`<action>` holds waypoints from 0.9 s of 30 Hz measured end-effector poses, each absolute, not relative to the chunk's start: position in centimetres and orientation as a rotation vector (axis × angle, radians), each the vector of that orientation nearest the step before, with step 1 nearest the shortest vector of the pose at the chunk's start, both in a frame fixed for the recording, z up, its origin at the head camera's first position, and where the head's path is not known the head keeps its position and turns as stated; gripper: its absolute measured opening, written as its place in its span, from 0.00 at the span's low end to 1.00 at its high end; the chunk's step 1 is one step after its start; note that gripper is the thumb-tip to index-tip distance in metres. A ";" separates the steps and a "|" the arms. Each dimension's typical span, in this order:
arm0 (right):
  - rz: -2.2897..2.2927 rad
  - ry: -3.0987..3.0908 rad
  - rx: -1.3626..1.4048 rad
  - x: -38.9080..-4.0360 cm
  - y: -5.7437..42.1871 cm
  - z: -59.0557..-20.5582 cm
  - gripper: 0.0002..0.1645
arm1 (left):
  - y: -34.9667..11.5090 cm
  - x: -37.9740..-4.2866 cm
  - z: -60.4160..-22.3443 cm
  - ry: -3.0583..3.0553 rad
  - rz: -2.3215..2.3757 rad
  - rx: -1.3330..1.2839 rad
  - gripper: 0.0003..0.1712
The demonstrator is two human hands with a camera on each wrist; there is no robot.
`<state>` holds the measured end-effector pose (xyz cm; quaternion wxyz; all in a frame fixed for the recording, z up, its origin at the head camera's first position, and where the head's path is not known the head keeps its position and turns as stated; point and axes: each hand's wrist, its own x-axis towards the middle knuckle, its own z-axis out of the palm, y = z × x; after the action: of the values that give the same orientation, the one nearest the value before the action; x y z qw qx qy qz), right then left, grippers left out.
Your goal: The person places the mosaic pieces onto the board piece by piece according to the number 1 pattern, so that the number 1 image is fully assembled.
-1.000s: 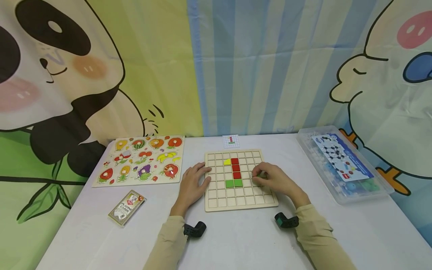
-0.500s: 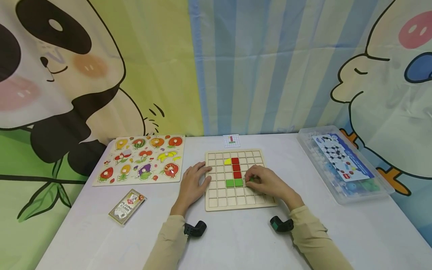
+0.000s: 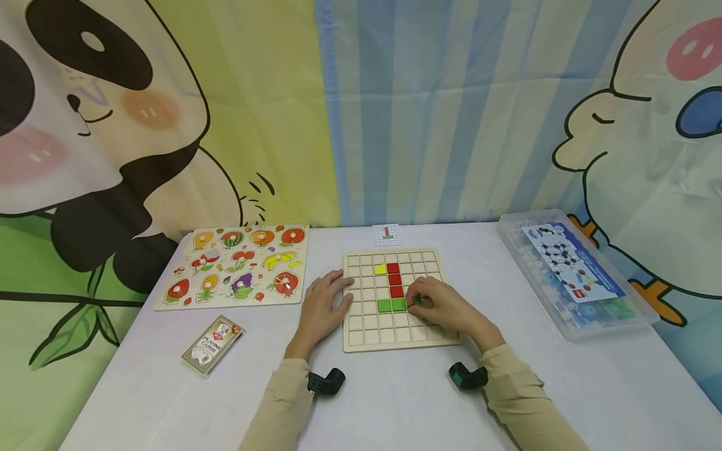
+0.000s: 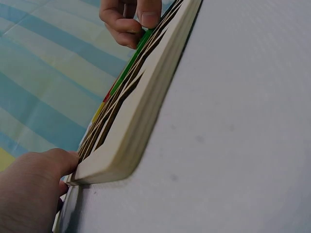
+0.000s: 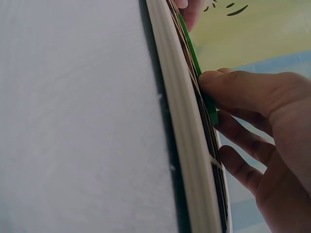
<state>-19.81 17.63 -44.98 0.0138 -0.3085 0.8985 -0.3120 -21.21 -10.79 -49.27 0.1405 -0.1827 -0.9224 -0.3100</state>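
A wooden grid board (image 3: pixel 366 338) lies on the white table. Set in its cells are a yellow tile (image 3: pixel 380 269), a column of red tiles (image 3: pixel 395 280) and two green tiles (image 3: pixel 392 305) side by side below them. My right hand (image 3: pixel 445 304) pinches another green tile (image 5: pixel 212 112) between thumb and fingers, down at the board's surface just right of that green pair. The fingers partly cover this tile in the head view. My left hand (image 3: pixel 321 313) rests at the board's left edge, its fingertips and thumb touching the rim.
Behind the board lies a small pattern card (image 3: pixel 387 235). A fruit puzzle board (image 3: pixel 231 269) and a playing-card box (image 3: pixel 213 346) lie to the left. A clear plastic case (image 3: pixel 575 275) with a printed sheet stands at the right. A cartoon curtain (image 3: pixel 423 113) hangs behind the table.
My right hand has moved left over the board with the green tile, from the right-hand columns to beside the green pair. My left hand has stayed at the board's edge.
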 end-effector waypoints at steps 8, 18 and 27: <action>-0.971 2.786 -0.939 -19.7 17.6 -44.8 0.05 | -10.9 -21.3 -49.4 -2.670 -0.880 -0.529 0.17; -0.998 2.777 -0.943 -20.0 17.1 -44.8 0.05 | -11.3 -21.1 -49.2 -2.667 -0.884 -0.505 0.18; -1.060 2.791 -0.934 -20.0 17.6 -44.8 0.05 | -11.2 -21.1 -49.4 -2.658 -0.904 -0.512 0.18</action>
<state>-20.01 17.62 -44.79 0.0068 -0.2985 0.8922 -0.3390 -21.12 -11.19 -49.37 0.1434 -0.1775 -0.9218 -0.3134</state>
